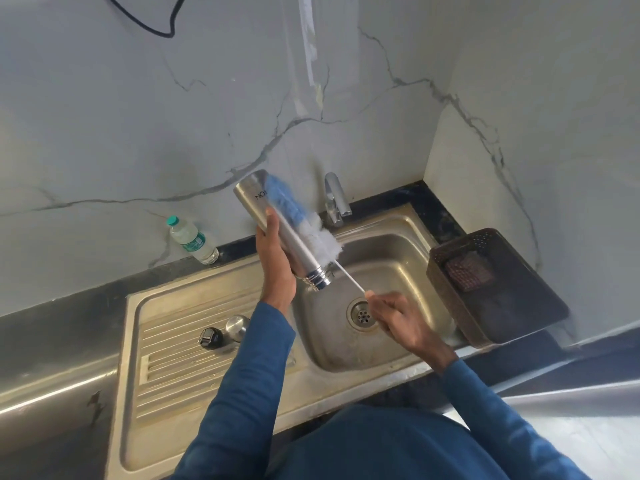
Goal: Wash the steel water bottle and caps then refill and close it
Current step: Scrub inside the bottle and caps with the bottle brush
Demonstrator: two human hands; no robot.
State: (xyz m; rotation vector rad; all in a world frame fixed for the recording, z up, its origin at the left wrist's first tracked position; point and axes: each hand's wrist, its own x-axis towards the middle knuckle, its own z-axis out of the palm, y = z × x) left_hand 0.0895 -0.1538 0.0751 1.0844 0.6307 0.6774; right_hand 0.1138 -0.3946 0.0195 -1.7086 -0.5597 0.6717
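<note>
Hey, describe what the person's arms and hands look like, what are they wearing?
Both arms wear long, close-fitting blue sleeves, the left sleeve and the right sleeve, each ending at the wrist. The left hand and right hand are bare: no gloves, and no rings, watch or bracelets show. The sleeves look plain, without visible markings.

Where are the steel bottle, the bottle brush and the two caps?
steel bottle (292,237), head view, middle of its body.
bottle brush (322,237), head view, white bristles.
black cap (210,338), head view, its top.
steel cap (237,326), head view, its domed top.
</note>
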